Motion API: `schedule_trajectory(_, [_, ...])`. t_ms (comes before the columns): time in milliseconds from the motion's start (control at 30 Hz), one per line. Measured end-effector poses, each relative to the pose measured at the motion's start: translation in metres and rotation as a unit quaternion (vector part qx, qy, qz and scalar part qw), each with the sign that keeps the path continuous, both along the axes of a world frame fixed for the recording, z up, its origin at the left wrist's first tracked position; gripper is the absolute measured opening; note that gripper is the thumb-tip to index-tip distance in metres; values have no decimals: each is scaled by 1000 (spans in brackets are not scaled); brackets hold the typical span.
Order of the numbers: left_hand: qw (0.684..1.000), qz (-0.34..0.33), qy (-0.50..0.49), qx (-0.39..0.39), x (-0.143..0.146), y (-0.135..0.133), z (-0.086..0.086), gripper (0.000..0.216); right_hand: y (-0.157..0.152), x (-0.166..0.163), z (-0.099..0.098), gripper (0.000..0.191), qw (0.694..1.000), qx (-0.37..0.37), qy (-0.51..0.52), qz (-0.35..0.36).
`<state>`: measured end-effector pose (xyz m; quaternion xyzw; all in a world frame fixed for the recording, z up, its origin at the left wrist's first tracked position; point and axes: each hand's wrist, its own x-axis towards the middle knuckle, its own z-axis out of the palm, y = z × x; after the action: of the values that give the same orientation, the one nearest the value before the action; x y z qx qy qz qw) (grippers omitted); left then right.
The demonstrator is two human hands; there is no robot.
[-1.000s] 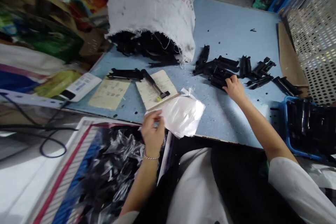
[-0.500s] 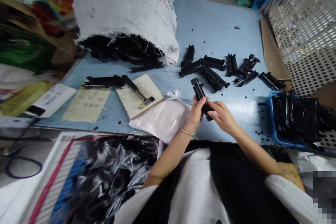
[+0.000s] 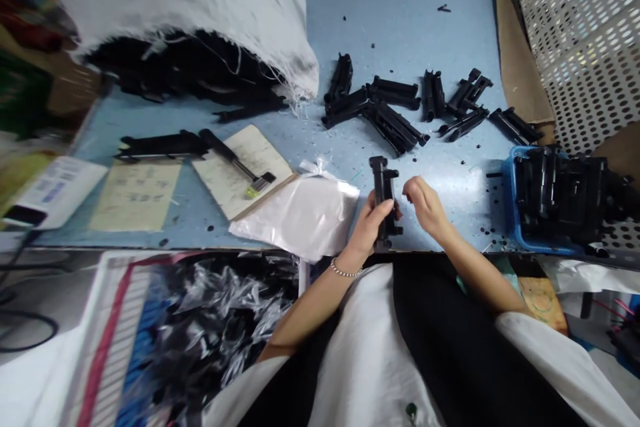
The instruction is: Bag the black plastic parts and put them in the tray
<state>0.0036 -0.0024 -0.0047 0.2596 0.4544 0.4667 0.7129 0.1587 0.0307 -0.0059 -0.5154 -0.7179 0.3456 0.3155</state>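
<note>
I see a long black plastic part (image 3: 384,203) with notched ends, held upright just above the table's near edge.

The person is wearing a white short-sleeved top with a black panel running down its front, and both forearms are showing bare from the sleeves down to the fingers. On the wrist just behind the left hand (image 3: 369,225) a thin beaded bracelet (image 3: 345,271) is sitting, while the right hand (image 3: 424,205) is wearing nothing.
</note>
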Motion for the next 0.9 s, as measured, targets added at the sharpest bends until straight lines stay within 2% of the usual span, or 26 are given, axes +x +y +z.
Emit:
schedule_trajectory(100, [999, 29, 26, -35, -3, 7, -6, 38, -29, -1, -4, 46, 986, 95, -113, 80])
schedule_trajectory(167, [996, 30, 87, 9, -5, 10, -13, 34, -38, -3, -5, 40, 969, 124, -186, 106])
schedule_trajectory(233, [983, 23, 164, 76, -5, 10, -22, 30, -28, -5, -4, 40, 956, 134, -224, 134])
schedule_trajectory(300, [964, -5, 241, 110, -4, 8, -33, 31, 0, -6, -1, 41, 951, 154, -235, 127])
schedule_trajectory(400, [910, -75, 378, 152, 5, 1, -47, 31, 64, -4, 1, 38, 948, 189, -255, -4])
schedule_trajectory(500, [835, -96, 493, 223, 18, -6, -55, 30, 124, -1, -6, 32, 929, 166, -319, -86])
schedule_trajectory(567, [815, -93, 519, 241, 22, -7, -58, 34, 149, 2, -10, 32, 928, 135, -332, -99])
schedule_trajectory(633, [830, -89, 495, 243, 20, -3, -59, 38, 155, 5, -7, 31, 946, 120, -277, -120])
schedule_trajectory(700, [876, -60, 418, 234, 11, 7, -59, 45, 142, 5, 1, 35, 973, 99, -148, -145])
schedule_trajectory(767, [930, -9, 288, 228, 0, 21, -53, 54, 112, 2, 8, 44, 992, 13, 41, -120])
schedule_trajectory(800, [949, 13, 214, 231, -4, 28, -49, 58, 93, -1, 9, 49, 983, -70, 142, -97])
schedule_trajectory(833, [961, 26, 140, 236, -8, 34, -43, 61, 72, -4, 8, 54, 956, -172, 227, -71])
schedule_trajectory(867, [968, 28, 68, 238, -10, 38, -36, 63, 53, -6, 5, 57, 918, -273, 283, -42])
schedule_trajectory(900, [972, 22, 7, 234, -12, 40, -28, 64, 37, -8, 2, 57, 883, -341, 320, -28])
